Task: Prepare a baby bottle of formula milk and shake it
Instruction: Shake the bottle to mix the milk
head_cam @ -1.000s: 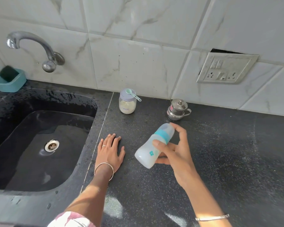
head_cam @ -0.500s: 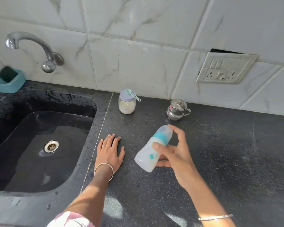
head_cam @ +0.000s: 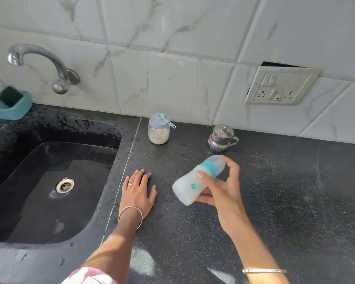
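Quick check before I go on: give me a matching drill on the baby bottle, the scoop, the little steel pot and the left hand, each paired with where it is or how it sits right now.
Things:
1. baby bottle
2. scoop
3. steel pot
4. left hand

Places or states:
A. flat, palm down, on the countertop beside the sink
B. lying on the lid of the powder jar
C. tilted, gripped by the right hand
D. standing upright, lid on, right of the powder jar

Pairs: 1-C, 2-B, 3-D, 4-A.
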The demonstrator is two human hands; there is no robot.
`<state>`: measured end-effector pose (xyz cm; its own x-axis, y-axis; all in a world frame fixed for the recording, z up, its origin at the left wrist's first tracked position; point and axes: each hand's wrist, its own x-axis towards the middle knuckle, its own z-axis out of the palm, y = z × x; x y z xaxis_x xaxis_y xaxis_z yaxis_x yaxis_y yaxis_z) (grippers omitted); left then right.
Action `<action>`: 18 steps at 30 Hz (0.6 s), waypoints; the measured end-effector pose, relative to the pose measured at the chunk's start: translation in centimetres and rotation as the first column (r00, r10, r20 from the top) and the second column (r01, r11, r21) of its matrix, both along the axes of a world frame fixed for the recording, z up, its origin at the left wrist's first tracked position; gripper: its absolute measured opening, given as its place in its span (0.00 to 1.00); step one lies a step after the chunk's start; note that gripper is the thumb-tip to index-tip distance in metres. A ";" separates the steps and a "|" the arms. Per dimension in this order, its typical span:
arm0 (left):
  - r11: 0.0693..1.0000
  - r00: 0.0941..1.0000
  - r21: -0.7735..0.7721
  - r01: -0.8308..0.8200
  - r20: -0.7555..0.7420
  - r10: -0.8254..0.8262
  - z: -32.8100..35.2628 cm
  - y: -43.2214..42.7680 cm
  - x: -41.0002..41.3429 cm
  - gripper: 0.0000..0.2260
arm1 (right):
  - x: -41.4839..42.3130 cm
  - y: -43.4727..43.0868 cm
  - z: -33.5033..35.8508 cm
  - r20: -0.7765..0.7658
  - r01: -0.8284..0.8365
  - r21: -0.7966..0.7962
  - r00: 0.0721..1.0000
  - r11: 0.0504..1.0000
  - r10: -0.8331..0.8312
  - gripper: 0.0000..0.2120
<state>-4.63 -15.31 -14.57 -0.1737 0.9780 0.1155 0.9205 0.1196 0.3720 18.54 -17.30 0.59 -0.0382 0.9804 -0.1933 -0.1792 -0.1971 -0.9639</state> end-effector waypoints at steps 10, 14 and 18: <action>1.000 1.000 0.003 -0.004 0.001 0.004 -0.1 0.0 -0.1 0.22 | 0.2 0.0 0.5 0.045 -0.092 -0.005 0.995 0.996 0.092 0.35; 1.000 1.000 0.003 -0.004 0.001 0.004 -0.2 0.1 0.0 0.21 | 0.5 0.6 0.6 -0.047 0.074 0.010 0.996 0.997 -0.074 0.31; 1.000 1.000 0.007 -0.005 -0.004 0.005 -0.3 0.1 -0.1 0.21 | 0.4 0.1 0.4 0.021 -0.051 0.002 0.998 0.999 0.051 0.32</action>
